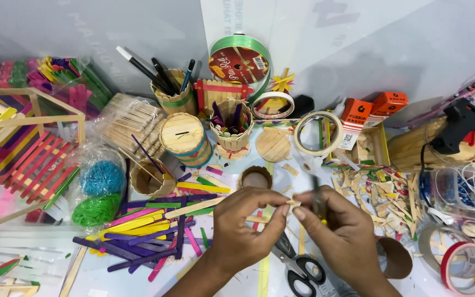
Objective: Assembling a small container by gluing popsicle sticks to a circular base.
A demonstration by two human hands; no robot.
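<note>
Worktable cluttered: heap of coloured craft sticks left of hands, wood offcuts to right, black-handled scissors on table under wrists. Left hand pinched shut on small plain wooden stick piece, held above table at centre. Right hand closed around small dark cutting tool, tool touching stick end.
</note>
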